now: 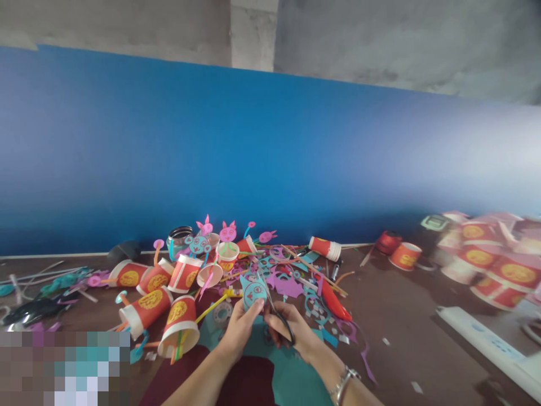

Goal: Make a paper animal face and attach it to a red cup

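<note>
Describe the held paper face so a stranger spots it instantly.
Below the blue wall panel, find the brown table, then the left hand, low centre. It pinches a pale blue paper face with pointed ears, beside scissors. Another blue face stands among the red cups; only this one is held.

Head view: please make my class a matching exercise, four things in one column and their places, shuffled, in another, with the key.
Things
1. blue cut-out with pointed ears
2. scissors
3. silver bracelet
4. white power strip

Places
A. around the right wrist
B. held in the left hand
C. on the table, far right
D. held in the right hand

Pairs: 1-B, 2-D, 3-A, 4-C
</note>
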Demonstrator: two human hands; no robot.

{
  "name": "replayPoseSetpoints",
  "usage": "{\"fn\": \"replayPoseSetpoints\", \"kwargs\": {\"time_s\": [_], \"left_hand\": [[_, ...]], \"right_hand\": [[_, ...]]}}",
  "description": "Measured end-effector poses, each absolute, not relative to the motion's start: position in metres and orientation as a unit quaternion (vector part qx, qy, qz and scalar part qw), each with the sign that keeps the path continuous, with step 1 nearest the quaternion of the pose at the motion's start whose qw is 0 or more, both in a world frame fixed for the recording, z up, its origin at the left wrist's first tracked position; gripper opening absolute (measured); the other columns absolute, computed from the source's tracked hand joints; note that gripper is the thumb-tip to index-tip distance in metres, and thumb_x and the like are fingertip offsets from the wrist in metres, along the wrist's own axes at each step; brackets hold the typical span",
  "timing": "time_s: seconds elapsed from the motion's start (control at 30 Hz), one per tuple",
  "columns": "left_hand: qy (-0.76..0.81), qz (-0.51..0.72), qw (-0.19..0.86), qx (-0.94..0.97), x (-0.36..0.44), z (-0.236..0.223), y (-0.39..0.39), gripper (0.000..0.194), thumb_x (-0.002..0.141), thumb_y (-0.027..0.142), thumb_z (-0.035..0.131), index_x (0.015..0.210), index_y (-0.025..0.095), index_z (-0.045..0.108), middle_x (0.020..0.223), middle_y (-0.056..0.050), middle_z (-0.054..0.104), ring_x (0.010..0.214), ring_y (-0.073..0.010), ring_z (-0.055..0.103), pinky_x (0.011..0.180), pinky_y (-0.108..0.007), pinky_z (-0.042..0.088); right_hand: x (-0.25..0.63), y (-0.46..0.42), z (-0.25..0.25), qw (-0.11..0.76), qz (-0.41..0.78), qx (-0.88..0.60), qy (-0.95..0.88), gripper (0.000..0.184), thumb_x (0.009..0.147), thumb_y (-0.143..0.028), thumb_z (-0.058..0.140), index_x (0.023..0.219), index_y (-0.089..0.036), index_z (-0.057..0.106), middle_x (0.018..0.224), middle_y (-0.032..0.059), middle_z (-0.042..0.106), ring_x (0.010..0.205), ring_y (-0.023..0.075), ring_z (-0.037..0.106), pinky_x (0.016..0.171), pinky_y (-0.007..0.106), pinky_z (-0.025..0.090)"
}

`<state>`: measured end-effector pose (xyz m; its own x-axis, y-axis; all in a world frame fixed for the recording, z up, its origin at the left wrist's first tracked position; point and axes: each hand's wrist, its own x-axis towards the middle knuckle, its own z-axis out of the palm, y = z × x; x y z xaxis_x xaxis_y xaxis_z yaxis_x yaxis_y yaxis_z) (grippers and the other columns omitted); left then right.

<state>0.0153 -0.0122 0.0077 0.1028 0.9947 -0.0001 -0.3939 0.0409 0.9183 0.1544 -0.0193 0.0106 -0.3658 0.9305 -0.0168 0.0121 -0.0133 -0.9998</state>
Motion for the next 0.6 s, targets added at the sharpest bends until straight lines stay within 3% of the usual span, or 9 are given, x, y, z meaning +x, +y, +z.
{"fn": "replayPoseSetpoints", "kwargs": {"time_s": [0.6], "left_hand": [[0.412,0.585,0.592,0.371,0.0151,0.0068,-0.0098,0.032,0.058,0.043,0.076,0.07,0.014,0.069,0.066,-0.002,0.065,0.065,-0.0139,0.056,0.068,-0.024,0.045]], "right_hand": [[0.1563,-0.0178,0.0127,0.402,0.572,-0.393,-0.598,0.047,0.07,-0.061,0.058,0.069,-0.015,0.05,0.039,-0.0089,0.04,0.031,0.0036,0.032,0.034,0.017,0.024]]}}
